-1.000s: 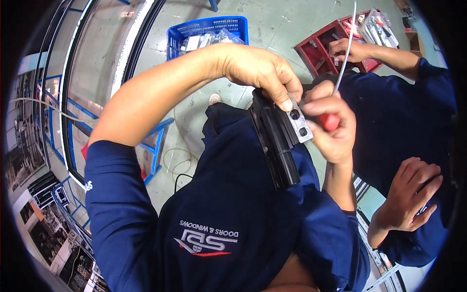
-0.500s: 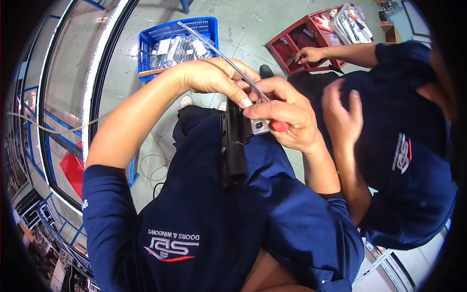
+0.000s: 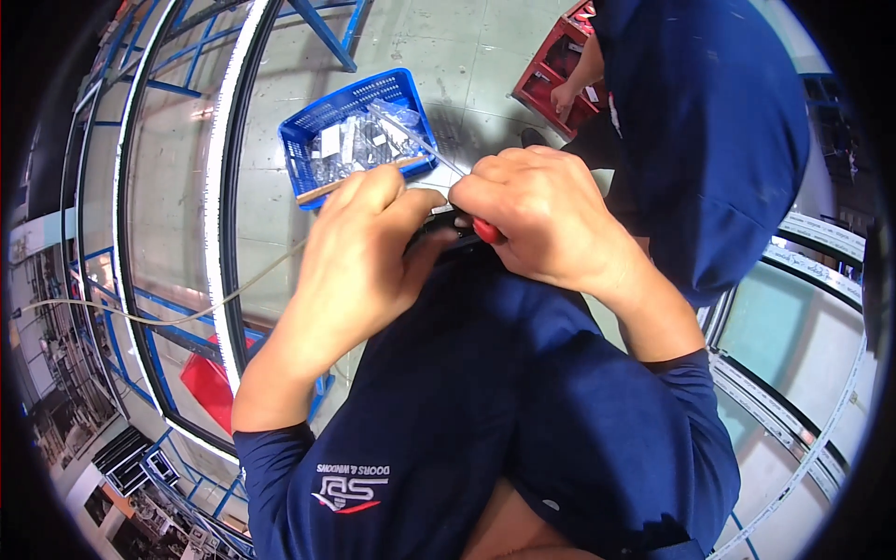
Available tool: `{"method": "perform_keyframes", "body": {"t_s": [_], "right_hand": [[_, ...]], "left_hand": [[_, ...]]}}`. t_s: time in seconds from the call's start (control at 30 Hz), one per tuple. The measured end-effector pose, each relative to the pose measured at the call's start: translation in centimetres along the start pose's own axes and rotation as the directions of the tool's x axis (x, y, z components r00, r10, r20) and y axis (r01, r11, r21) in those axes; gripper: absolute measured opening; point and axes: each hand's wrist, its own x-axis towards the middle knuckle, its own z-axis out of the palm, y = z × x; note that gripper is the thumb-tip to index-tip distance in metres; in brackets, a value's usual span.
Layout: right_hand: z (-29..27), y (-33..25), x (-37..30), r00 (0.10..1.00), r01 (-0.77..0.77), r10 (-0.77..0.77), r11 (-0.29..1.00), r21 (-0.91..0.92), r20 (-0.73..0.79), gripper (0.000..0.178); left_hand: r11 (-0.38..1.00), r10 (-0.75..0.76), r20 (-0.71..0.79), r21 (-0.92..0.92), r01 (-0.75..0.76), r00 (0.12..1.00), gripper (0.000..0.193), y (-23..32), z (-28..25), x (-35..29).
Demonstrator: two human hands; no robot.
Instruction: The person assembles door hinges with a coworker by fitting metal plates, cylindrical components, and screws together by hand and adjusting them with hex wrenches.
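At the centre of the frame our right hand (image 3: pixel 546 219) is closed around a red-handled screwdriver with a thin steel shaft (image 3: pixel 486 230); only a bit of the red grip shows under the fingers, while the shaft runs up and left toward the blue plastic crate of small bagged metal fittings (image 3: pixel 357 131) on the concrete floor (image 3: pixel 280 75). Our left hand (image 3: pixel 359 261) is curled just beside it, thumb and forefinger pinching a small black part (image 3: pixel 439 224) that is mostly hidden between the two hands — we cannot tell its shape.

To do this step well, we judge that the left hand should hold the black part steady and close to the body, so the tool cannot skid off it. The right hand would do best to keep the shaft in line with whatever it engages, pressing gently before turning; the contact point itself is hidden from us.

In the upper right another person in a dark blue work shirt (image 3: pixel 700 121) reaches a hand into a red plastic crate (image 3: pixel 551 70) — well apart from our hands.
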Motion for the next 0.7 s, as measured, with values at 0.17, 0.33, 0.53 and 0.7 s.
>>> {"method": "perform_keyframes", "body": {"t_s": [0.17,0.33,0.53,0.7], "right_hand": [[-0.7,0.8,1.8,0.958,-0.117,0.121,0.993,-0.029,0.259,0.008],[1.2,4.9,0.7,0.914,-0.381,0.256,0.811,0.444,0.316,0.021],[3.3,5.9,-0.6,0.871,-0.481,0.33,0.723,0.496,0.364,0.021],[4.4,6.4,-1.5,0.844,-0.529,0.384,0.478,0.701,0.375,0.022]], "left_hand": [[0.908,-0.164,0.081,-0.377,0.183,0.983,0.018,-2.4,2.3,0.4],[0.776,-0.305,0.166,-0.527,0.346,0.938,0.023,-5.0,3.9,-0.3],[0.472,-0.372,0.353,-0.724,0.502,0.859,0.026,-6.1,5.9,-1.0],[0.495,-0.358,0.331,-0.726,0.478,0.873,0.026,-5.9,6.0,-1.0]]}}
